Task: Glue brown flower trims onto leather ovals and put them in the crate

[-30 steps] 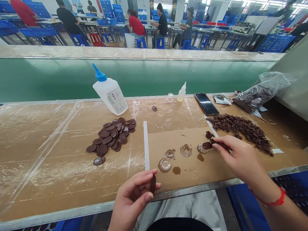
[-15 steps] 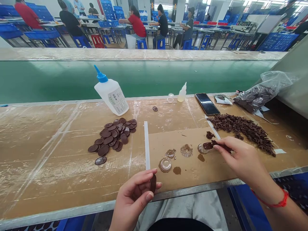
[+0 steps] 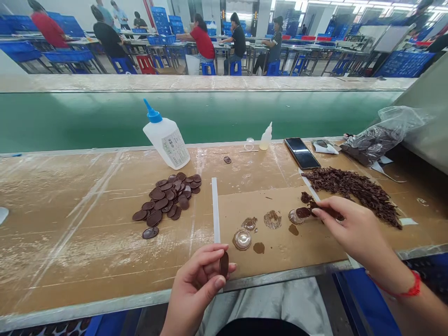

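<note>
My left hand [image 3: 201,282] pinches a dark brown oval disc [image 3: 224,264] upright between thumb and fingers, near the table's front edge. My right hand [image 3: 346,221] is closed on a dark brown piece [image 3: 315,208], whose exact kind is hidden by the fingers. Its end meets or overhangs a brown oval part [image 3: 303,213] at a small clear round dish [image 3: 294,217]; whether they are joined I cannot tell. Beyond lies a dark clump [image 3: 306,198]. Left of these, another clear dish [image 3: 242,240] sits among brown wet-looking stains. A heap of brown oval discs [image 3: 168,195] lies further left.
Behind the heap stands a white bottle [image 3: 170,142] with a blue nozzle; a small dropper bottle [image 3: 266,138] is to its right. A phone [image 3: 302,153], a pile of small dark brown pieces [image 3: 353,189] and a plastic bag [image 3: 380,135] occupy the right side. People sit at far tables.
The view has shifted slightly, so the table's things appear a little further right. Both hands keep their holds, and the right hand stays at the same clear dish.
</note>
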Available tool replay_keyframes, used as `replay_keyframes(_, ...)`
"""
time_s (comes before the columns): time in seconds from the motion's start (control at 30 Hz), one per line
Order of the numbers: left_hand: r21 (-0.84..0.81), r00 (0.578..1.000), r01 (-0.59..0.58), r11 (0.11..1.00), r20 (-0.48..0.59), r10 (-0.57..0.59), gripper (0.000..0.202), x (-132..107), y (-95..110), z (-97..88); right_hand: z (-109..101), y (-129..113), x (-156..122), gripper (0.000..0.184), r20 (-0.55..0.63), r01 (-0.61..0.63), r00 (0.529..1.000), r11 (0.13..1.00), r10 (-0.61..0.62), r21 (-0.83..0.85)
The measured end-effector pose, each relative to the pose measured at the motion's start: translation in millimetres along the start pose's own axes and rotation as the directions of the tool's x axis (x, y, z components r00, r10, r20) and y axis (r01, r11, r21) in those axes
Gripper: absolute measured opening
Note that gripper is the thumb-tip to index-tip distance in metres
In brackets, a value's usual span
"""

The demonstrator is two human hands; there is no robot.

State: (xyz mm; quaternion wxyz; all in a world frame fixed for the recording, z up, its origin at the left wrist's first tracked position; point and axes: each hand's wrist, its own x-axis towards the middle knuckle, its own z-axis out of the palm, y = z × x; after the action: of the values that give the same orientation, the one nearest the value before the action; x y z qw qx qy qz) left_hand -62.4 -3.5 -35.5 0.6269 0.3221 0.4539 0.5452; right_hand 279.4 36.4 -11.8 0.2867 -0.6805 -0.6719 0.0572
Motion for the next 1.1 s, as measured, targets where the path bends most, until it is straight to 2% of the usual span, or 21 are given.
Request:
replay_keyframes(0.37,0.0,1.0,0.005,1.0,-0.015,-0.005,0.03,0.7,2.9,3.1,5.7,-4.3,7.3,0.024,0.011,-0.128,0.992,0.985,0.128,0.116)
replay_keyframes(0.87,-0.015,0.999,0.015,1.0,-0.044,-0.015,0.036,0.4,2.8,5.2,6.6,-3.9,5.2,0.023,0.017,-0.142,0.99,0.981,0.141,0.132)
replay_keyframes(1.1,-0.033,0.998,0.0,0.999,-0.065,-0.002,0.036,-1.0,2.8,4.3,7.2,-5.0,4.9,0.026,0.001,-0.196,0.98,0.971,0.198,0.135)
